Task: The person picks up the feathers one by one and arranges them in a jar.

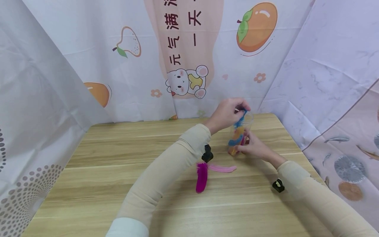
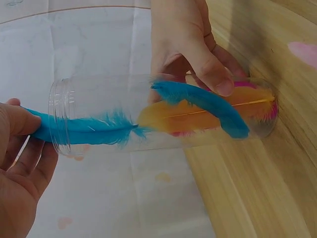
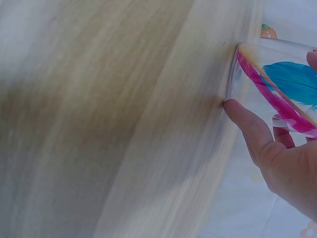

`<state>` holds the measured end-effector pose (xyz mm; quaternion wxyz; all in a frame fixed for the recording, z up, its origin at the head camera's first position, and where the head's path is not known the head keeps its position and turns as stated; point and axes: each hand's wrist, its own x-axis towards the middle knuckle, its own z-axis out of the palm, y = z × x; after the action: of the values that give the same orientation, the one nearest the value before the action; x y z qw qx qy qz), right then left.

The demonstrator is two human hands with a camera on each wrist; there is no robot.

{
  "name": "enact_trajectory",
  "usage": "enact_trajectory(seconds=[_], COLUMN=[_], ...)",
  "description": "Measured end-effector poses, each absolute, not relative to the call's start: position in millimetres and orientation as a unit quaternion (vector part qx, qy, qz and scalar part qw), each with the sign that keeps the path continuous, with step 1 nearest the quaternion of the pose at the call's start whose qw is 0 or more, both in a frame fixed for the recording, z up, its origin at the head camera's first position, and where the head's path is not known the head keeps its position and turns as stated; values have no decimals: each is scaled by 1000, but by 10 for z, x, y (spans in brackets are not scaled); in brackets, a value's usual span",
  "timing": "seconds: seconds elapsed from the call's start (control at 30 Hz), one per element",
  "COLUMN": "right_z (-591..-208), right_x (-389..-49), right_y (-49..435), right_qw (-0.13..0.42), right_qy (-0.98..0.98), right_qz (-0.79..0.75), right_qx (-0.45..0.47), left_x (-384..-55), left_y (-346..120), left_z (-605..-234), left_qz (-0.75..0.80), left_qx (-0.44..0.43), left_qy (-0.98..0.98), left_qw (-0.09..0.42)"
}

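Observation:
A clear plastic jar (image 2: 109,89) stands upright on the table. My left hand (image 1: 229,113) is at its mouth, pinching the upper end of a blue feather (image 2: 89,130) whose lower part hangs inside. Lower down in the jar are an orange feather (image 2: 173,116), a second, curved blue feather (image 2: 208,101) and a magenta feather (image 3: 270,94) against the wall. My right hand (image 1: 254,146) holds the jar near its base, thumb and fingers around the side. Outside, a magenta feather (image 1: 202,177) and a pale pink feather (image 1: 222,169) lie on the wood.
The wooden table (image 1: 118,171) extends to the left and front. A printed curtain (image 1: 136,79) hangs close behind the jar, with more cloth at both sides. One small black object (image 1: 207,153) shows by my left wrist, another (image 1: 278,185) by my right.

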<state>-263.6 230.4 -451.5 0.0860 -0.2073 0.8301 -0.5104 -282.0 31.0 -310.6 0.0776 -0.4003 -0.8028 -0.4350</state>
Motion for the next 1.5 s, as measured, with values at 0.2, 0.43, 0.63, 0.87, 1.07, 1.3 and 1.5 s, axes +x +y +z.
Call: enact_trajectory(seconds=[0.2,0.43,0.63,0.87,1.07,1.3,1.5], right_z=[-4522,-4515,-4507,-4523,-4530,-4554,-4546], right_x=[-2636,-2621,-2611,-2626,-2634,-2649,-2660], right_y=[2297,2290,2289,2289,2307,2326,2328], right_qw=[89,91,88,82,80,90,87], right_qy=[824,824,825,826,827,829,841], right_qz=[-520,-522,-521,-519,-517,-515,-499], right_qx=[-205,-200,-200,-204,-205,-197,-192], left_x=[-2819,-2815,-2802,-2786,-2809,-2826,-2814], left_y=[304,283,275,237,179,81,-40], left_z=[-3112,-3134,-3150,-3181,-3230,-3283,-3341], left_qz=[-434,-450,-447,-453,-456,-462,-463], left_qx=[-387,-397,-396,-397,-393,-387,-378], left_qy=[-810,-794,-795,-792,-792,-794,-800], left_qw=[77,97,101,105,100,77,39])
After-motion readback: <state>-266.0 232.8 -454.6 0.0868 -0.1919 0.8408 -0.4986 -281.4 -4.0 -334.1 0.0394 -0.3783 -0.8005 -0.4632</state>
